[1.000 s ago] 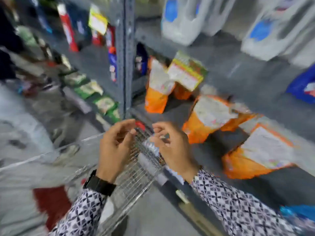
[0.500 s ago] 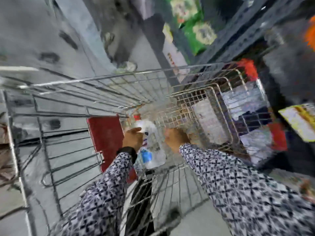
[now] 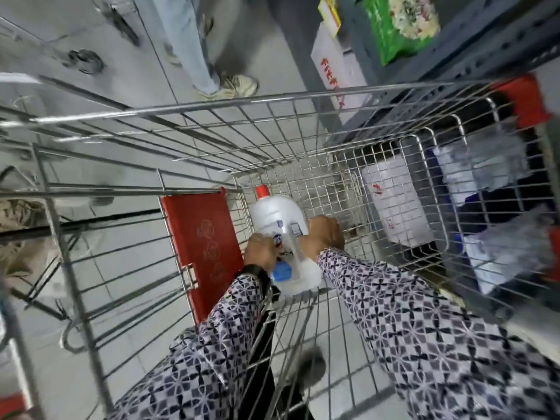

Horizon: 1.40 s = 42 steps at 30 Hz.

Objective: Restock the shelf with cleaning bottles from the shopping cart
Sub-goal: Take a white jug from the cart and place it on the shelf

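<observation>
A white cleaning bottle (image 3: 277, 218) with a red cap and a blue label lies inside the wire shopping cart (image 3: 212, 104). My left hand (image 3: 260, 250) grips its left side and my right hand (image 3: 324, 234) grips its right side, both deep in the cart. The grey shelf (image 3: 448, 56) stands to the right of the cart, seen at its lower levels.
A red child-seat flap (image 3: 200, 247) hangs at the cart's left. White packs and boxes (image 3: 394, 207) sit on the low shelf behind the cart's right wall. Green bags (image 3: 403, 22) lie on the shelf above. Another person's legs and shoe (image 3: 230, 86) stand beyond the cart.
My view swung from the shelf with orange bags down into the cart. Both hands went from empty in front of the shelf to gripping the white bottle in the cart.
</observation>
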Available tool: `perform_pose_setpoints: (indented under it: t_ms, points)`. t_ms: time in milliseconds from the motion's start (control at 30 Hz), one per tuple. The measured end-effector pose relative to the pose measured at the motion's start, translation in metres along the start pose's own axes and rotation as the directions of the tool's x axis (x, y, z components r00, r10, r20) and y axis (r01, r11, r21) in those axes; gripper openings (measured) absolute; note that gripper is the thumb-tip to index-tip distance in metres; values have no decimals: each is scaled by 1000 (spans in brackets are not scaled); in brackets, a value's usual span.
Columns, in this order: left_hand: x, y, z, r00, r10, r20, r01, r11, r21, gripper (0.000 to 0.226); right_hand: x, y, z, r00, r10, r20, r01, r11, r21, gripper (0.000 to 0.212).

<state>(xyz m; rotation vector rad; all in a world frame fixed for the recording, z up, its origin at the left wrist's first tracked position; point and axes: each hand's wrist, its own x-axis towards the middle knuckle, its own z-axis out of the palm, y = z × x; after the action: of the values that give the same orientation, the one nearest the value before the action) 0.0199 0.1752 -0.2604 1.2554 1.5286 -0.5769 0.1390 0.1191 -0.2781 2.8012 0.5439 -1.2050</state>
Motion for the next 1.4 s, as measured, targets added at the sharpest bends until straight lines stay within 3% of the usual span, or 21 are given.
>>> perform_pose_setpoints:
  t_ms: [67, 167, 300, 433, 467, 567, 733, 833, 900, 1033, 1233, 1400]
  points:
    - [-28, 8, -4, 1000, -30, -10, 26, 962, -270, 38, -19, 5, -24, 1000, 19, 0, -19, 999, 45, 33]
    - [-92, 27, -13, 999, 40, 27, -10, 723, -691, 41, -64, 19, -76, 999, -15, -34, 21, 982, 188, 27]
    - [-202, 54, -30, 920, 381, 87, -178, 608, -774, 44, -156, 60, -167, 978, -129, -164, 185, 901, 393, 43]
    - [-310, 78, -31, 704, 700, 119, -379, 513, -771, 26, -254, 120, -248, 880, -132, -456, 343, 842, 416, 37]
    - [-340, 88, -27, 639, 761, 112, -435, 478, -763, 32, -282, 138, -267, 834, -115, -540, 389, 817, 427, 35]
    - [-446, 124, -3, 385, 912, 143, -590, 362, -721, 38, -373, 205, -327, 670, -11, -743, 557, 669, 493, 30]
    - [-602, 169, 40, 54, 993, 109, -696, 116, -708, 29, -504, 298, -397, 413, 113, -904, 805, 419, 420, 12]
    - [-678, 179, 62, -136, 987, 89, -721, -37, -692, 27, -569, 343, -421, 274, 135, -952, 878, 370, 305, 37]
    - [-709, 180, 73, -242, 959, 145, -726, -80, -683, 32, -600, 365, -426, 221, 148, -964, 898, 354, 260, 52]
    - [-730, 178, 94, -325, 920, 220, -732, -98, -674, 35, -628, 392, -419, 172, 200, -964, 902, 361, 236, 48]
    - [-727, 198, 106, -323, 918, 229, -725, -85, -683, 35, -616, 397, -430, 192, 274, -942, 885, 368, 287, 36]
    - [-736, 278, 88, -330, 924, 194, -743, -128, -657, 31, -570, 369, -497, 152, 326, -933, 873, 399, 282, 35]
